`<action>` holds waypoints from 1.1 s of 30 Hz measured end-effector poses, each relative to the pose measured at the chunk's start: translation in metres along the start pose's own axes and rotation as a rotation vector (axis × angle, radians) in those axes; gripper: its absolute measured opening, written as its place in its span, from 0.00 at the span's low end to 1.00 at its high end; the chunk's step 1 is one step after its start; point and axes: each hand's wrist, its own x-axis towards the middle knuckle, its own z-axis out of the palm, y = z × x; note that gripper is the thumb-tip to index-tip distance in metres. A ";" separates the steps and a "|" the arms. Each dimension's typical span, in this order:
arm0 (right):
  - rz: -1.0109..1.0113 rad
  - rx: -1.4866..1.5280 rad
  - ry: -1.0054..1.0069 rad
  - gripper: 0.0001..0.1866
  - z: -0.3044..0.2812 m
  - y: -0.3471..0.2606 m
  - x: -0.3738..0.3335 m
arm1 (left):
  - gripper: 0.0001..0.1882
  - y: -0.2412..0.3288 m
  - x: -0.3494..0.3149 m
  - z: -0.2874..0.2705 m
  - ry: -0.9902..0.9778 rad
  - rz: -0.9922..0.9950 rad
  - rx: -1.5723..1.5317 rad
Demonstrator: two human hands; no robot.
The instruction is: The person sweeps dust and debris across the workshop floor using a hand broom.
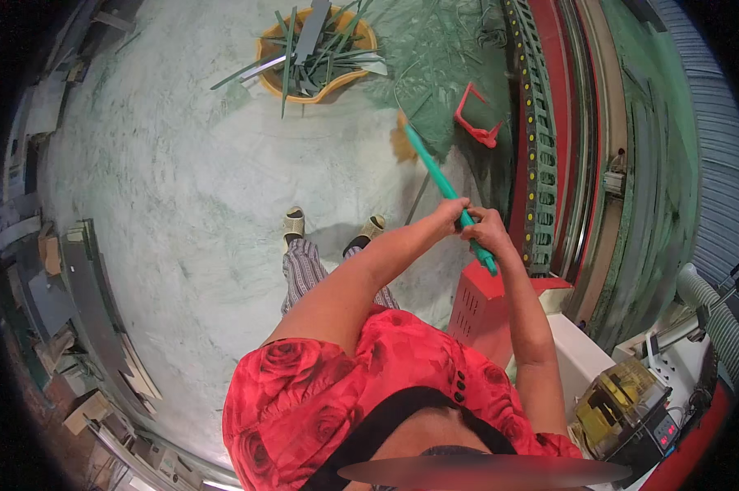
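A broom with a green handle [435,168] slants across the floor in front of me, its brown bristles [403,141] pointing away at the far end. My left hand [451,213] is wrapped round the handle. Just behind it, closer to the handle's butt end, my right hand [489,232] also grips it. The bristles are down by the border between pale floor and green dusty scraps [435,82].
A yellow basket [271,86] heaped with long dark strips stands ahead. A red frame-like piece [476,123] lies beside the long red machine [558,123] on the right. Nearer are a red box-shaped housing [477,315] and a yellowish device [619,401]. Stacked boards [99,303] line the left.
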 end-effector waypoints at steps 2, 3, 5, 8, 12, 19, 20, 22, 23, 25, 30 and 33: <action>-0.050 0.035 0.095 0.23 -0.002 0.004 0.001 | 0.06 0.006 -0.005 0.011 -0.001 0.051 0.011; -0.051 0.036 0.103 0.23 -0.004 0.006 -0.003 | 0.06 0.006 -0.011 0.016 0.006 0.032 0.024; -0.013 0.130 0.115 0.26 -0.005 0.001 -0.020 | 0.07 0.006 -0.030 0.019 0.019 0.027 0.039; 0.031 0.331 0.021 0.26 -0.004 -0.016 -0.059 | 0.10 -0.001 -0.058 0.011 0.049 -0.016 0.048; 0.008 0.455 -0.060 0.26 0.009 -0.018 -0.076 | 0.16 0.003 -0.077 -0.017 0.188 0.092 -0.027; 0.078 0.550 -0.364 0.25 0.031 -0.071 -0.001 | 0.17 0.066 -0.101 -0.079 0.476 0.246 -0.164; 0.088 0.542 -0.430 0.25 0.036 -0.078 0.016 | 0.17 0.075 -0.097 -0.092 0.476 0.250 -0.158; 0.083 0.479 -0.460 0.25 0.048 -0.095 0.051 | 0.17 0.089 -0.081 -0.120 0.584 0.263 -0.269; 0.085 0.414 -0.484 0.24 0.050 -0.099 0.067 | 0.17 0.096 -0.074 -0.127 0.579 0.259 -0.265; 0.072 0.406 -0.466 0.24 0.050 -0.099 0.093 | 0.15 0.109 -0.056 -0.133 0.571 0.241 -0.367; 0.172 0.348 -0.372 0.23 -0.007 -0.112 0.132 | 0.15 0.149 0.007 -0.082 0.443 0.104 -0.440; 0.166 0.351 -0.184 0.23 -0.048 -0.111 0.139 | 0.14 0.178 0.047 -0.034 0.243 0.061 -0.291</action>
